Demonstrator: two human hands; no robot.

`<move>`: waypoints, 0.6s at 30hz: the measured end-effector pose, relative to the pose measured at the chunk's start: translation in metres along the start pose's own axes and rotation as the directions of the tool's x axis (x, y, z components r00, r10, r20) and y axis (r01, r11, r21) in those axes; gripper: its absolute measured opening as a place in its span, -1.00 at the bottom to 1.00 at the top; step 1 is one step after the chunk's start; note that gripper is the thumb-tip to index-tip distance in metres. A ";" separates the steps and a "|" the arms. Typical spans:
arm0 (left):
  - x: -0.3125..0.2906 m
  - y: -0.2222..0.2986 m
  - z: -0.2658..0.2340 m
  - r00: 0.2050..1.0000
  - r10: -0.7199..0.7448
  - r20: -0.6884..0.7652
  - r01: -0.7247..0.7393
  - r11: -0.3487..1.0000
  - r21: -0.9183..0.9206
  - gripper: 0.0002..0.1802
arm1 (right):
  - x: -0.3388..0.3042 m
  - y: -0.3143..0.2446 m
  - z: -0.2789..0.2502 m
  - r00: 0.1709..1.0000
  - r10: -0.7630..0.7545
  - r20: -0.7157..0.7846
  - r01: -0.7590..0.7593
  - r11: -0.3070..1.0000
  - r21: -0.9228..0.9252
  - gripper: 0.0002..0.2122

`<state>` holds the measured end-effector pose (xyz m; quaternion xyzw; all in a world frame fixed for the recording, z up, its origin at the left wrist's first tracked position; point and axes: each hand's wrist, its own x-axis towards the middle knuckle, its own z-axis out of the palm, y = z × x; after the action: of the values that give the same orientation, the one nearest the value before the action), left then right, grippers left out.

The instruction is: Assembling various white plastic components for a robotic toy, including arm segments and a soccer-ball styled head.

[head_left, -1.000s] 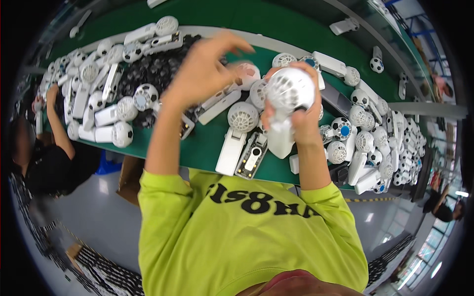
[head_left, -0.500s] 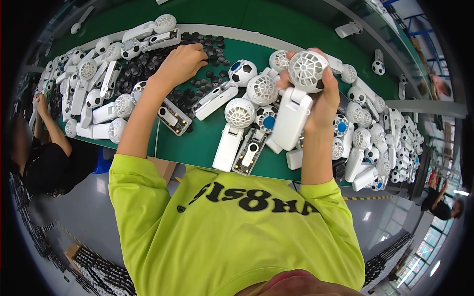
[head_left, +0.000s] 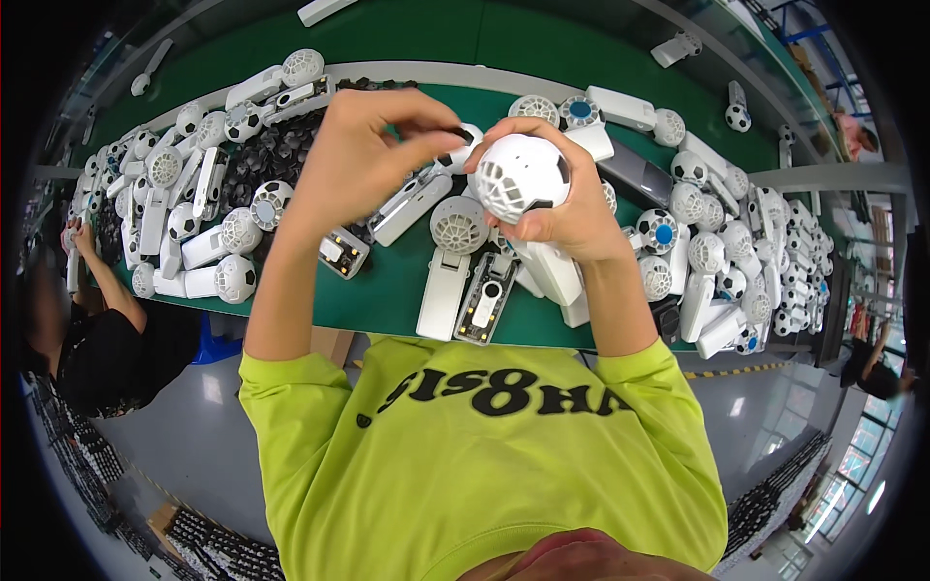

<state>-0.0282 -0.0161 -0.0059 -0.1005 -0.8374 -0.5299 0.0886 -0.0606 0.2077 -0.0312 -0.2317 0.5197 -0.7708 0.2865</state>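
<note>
My right hand is wrapped round the ball-shaped head of a white handheld fan. Its head has a slotted grille on one side and black football patches on the other, and the white handle hangs below my palm. My left hand pinches a small black patch just left of the fan head, apart from it. Loose black patches lie in a pile behind my left forearm. Beneath my hands stand a fan with a white grille and an opened handle with its inner parts showing.
Many white fans crowd the left of the green table, and more are heaped at the right. A conveyor belt with a few fans runs beyond the table's far edge. Another person works at the far left.
My left hand has come up from the black patches toward the fan, a patch between its fingers. My right hand has moved left and turned the fan's head, so its patched side shows.
</note>
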 end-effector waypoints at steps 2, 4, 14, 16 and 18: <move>-0.002 0.025 0.007 0.939 0.344 0.020 -0.341 0.920 0.191 -0.83 | -0.001 -0.004 0.000 0.999 -0.007 0.034 0.011 0.992 -0.124 -0.16; -0.014 0.032 0.011 0.921 0.388 -0.020 -0.374 0.898 0.231 -0.82 | -0.003 -0.011 0.006 1.000 -0.003 0.028 0.008 0.987 -0.160 -0.17; -0.030 0.044 0.028 0.800 0.595 -0.069 -0.489 0.715 0.499 -0.70 | -0.004 -0.007 0.017 1.000 0.024 -0.006 -0.024 0.983 -0.182 -0.21; -0.031 0.041 0.031 0.792 0.606 -0.078 -0.492 0.708 0.507 -0.69 | -0.005 -0.009 0.020 1.000 -0.002 -0.028 -0.004 0.976 -0.219 -0.20; -0.034 0.036 0.034 0.787 0.609 -0.103 -0.484 0.711 0.510 -0.68 | -0.006 -0.009 0.022 0.996 -0.032 -0.079 0.008 0.958 -0.287 -0.18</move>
<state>0.0123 0.0275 0.0028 -0.2507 -0.8494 -0.2752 0.3741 -0.0431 0.1996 -0.0150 -0.2439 0.6348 -0.6993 0.2203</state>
